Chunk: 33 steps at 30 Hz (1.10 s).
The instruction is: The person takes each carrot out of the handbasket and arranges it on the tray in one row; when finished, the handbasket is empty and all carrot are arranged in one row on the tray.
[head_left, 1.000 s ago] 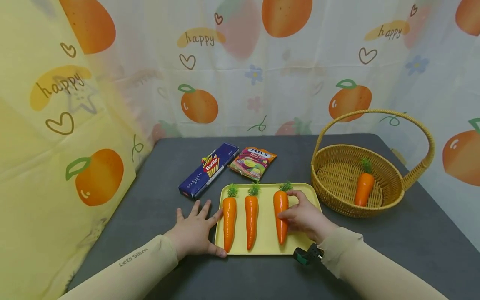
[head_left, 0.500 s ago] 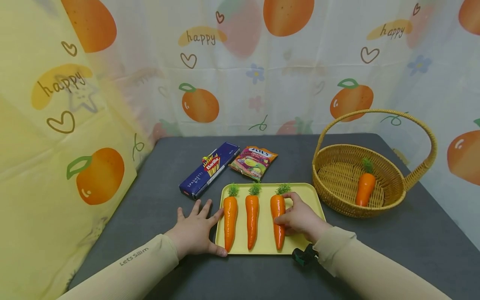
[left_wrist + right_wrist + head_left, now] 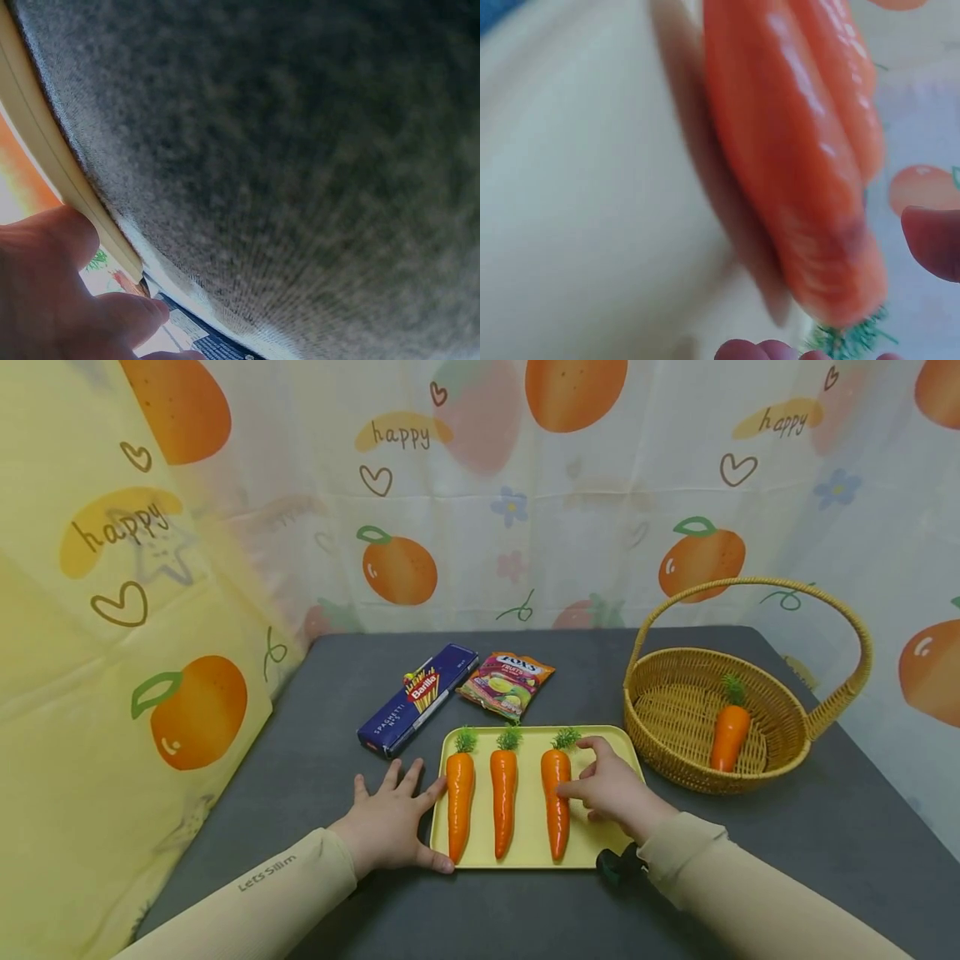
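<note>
Three orange carrots with green tops lie side by side on a yellow tray (image 3: 528,810): a left carrot (image 3: 460,806), a middle carrot (image 3: 503,806) and a right carrot (image 3: 556,822). My left hand (image 3: 386,827) rests with spread fingers at the tray's left edge, thumb by its near corner; the left wrist view has a finger against the rim. Beside the right carrot is my right hand (image 3: 615,793), its thumb and index finger parted. In the right wrist view the fingertips (image 3: 742,350) stand apart from the carrot's thick end, with nothing gripped.
At the right stands a wicker basket (image 3: 660,764) with a tall handle and one carrot (image 3: 729,739) inside. Behind the tray lie a blue spaghetti box (image 3: 405,714) and a candy bag (image 3: 506,685). A printed curtain (image 3: 480,552) closes off the back.
The right carrot moved slightly left on the tray, nearer the middle one, in my right hand. The hand then let go and drew a little to the right. My left hand stayed put.
</note>
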{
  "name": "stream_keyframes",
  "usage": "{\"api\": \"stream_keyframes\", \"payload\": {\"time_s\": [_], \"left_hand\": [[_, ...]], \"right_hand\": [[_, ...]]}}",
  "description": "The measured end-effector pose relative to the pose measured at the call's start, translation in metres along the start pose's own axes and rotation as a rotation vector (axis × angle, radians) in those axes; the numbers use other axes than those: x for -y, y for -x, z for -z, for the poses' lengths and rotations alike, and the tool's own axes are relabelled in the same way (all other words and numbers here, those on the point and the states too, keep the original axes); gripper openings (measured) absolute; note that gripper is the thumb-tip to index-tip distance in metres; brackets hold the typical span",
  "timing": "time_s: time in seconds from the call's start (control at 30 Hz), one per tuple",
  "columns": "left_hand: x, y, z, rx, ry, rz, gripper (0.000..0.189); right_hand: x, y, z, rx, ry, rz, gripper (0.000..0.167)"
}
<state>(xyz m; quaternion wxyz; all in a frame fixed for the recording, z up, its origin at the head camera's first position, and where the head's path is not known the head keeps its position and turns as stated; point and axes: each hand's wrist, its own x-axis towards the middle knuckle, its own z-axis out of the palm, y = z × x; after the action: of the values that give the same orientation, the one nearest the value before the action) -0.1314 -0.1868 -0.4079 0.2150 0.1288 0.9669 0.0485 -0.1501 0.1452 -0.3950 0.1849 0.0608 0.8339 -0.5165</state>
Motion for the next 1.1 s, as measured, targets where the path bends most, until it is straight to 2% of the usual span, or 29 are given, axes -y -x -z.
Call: {"api": "stream_keyframes", "payload": {"time_s": [0.23,0.4,0.5,0.57,0.7,0.77,0.8,0.93,1.1], "left_hand": [[-0.001,0.0,0.003,-0.008,-0.001,-0.008,0.131],[-0.001,0.001,0.003,-0.006,-0.001,-0.008,0.13],[-0.001,0.001,0.003,0.0,0.002,-0.003,0.13],[0.0,0.001,0.003,0.003,0.003,0.0,0.13],[0.001,0.002,0.003,0.006,0.008,0.002,0.13],[0.001,0.002,0.003,0.005,0.006,0.002,0.13],[0.001,0.003,0.003,0.005,0.006,0.002,0.13],[0.002,0.003,0.002,0.0,0.0,0.003,0.13],[0.003,0.003,0.003,0.0,-0.001,0.009,0.13]], "right_hand": [[0.012,0.008,0.032,-0.021,0.035,0.071,0.081],[0.027,0.014,0.068,-0.02,-0.028,0.104,0.079],[0.033,0.013,0.099,-0.009,-0.126,0.099,0.076],[0.033,0.011,0.122,0.026,-0.254,0.087,0.062],[0.025,0.006,0.166,0.11,-0.485,0.029,0.074],[0.019,0.004,0.183,0.139,-0.572,-0.01,0.085],[0.016,0.004,0.19,0.146,-0.597,-0.027,0.09],[0.002,-0.002,0.211,0.159,-0.709,-0.084,0.082],[-0.01,-0.007,0.236,0.156,-0.757,-0.147,0.083]]}}
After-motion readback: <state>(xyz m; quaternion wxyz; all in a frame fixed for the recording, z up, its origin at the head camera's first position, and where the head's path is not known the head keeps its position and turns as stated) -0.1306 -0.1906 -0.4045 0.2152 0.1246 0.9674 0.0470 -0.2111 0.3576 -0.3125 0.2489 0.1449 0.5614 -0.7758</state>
